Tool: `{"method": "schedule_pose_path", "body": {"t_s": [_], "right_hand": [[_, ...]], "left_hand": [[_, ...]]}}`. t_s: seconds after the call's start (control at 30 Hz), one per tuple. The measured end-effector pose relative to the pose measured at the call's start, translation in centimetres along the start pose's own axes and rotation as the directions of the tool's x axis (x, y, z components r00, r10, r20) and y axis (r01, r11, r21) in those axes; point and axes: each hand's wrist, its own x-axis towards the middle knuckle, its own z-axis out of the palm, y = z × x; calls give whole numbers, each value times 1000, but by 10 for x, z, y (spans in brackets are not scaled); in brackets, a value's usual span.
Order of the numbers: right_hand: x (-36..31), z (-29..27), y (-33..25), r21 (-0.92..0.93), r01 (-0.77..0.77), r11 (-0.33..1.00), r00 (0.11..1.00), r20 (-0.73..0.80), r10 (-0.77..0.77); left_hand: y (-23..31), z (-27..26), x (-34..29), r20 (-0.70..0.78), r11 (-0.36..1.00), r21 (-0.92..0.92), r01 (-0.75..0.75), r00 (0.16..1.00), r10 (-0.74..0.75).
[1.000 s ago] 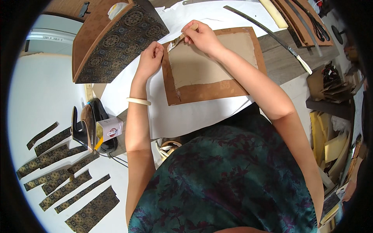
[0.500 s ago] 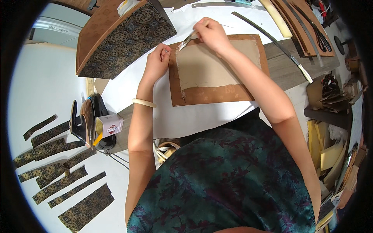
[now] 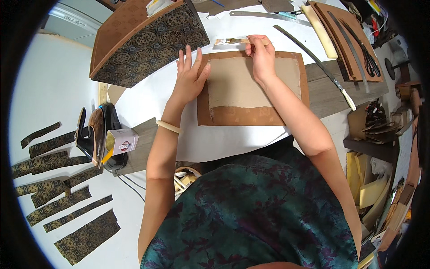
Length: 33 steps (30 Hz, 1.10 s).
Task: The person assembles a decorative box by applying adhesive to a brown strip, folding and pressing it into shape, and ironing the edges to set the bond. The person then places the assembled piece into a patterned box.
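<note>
**Below my right hand (image 3: 261, 56), a lined board (image 3: 244, 118)**

From afar, I pinch a white-smeared brush (image 3: 230, 41) in my right hand, bristles pointing left. My left hand (image 3: 190, 83) grasps nothing, fingers spread near the board's left edge; whether it touches, I can't tell. The beige sheet (image 3: 239, 85) is down on the board, brown border bare around it. I'd judge the brushing largely done; what's left isn't clear, though patterned pieces (image 3: 87, 236) lie apart, well left of my left hand.

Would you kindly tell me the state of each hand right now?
Left hand: open, holding nothing.
Right hand: closed, holding the brush.
</note>
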Motion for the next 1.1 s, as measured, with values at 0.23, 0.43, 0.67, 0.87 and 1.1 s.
{"method": "schedule_pose_path", "body": {"t_s": [0.23,0.43,0.67,0.87,1.1], "right_hand": [[-2,-1,-4,26,-2,1000,999,-39,3],[3,-4,-1,46,-14,999,997,-76,18],[103,35,-2,-99,8,995,1000,0,-8],[262,90,76,-257,-124,958,978,133,162],[217,106,43,-908,401,125,893,356,-276]], "left_hand": [[23,6,2,94,980,185,-75,994,59],[64,9,-11,126,988,-25,-153,980,155],[95,-26,-23,9,757,-637,146,983,-182],[122,-27,-40,47,429,-870,244,906,-420],[103,-49,-44,62,254,-942,219,859,-508]]}}
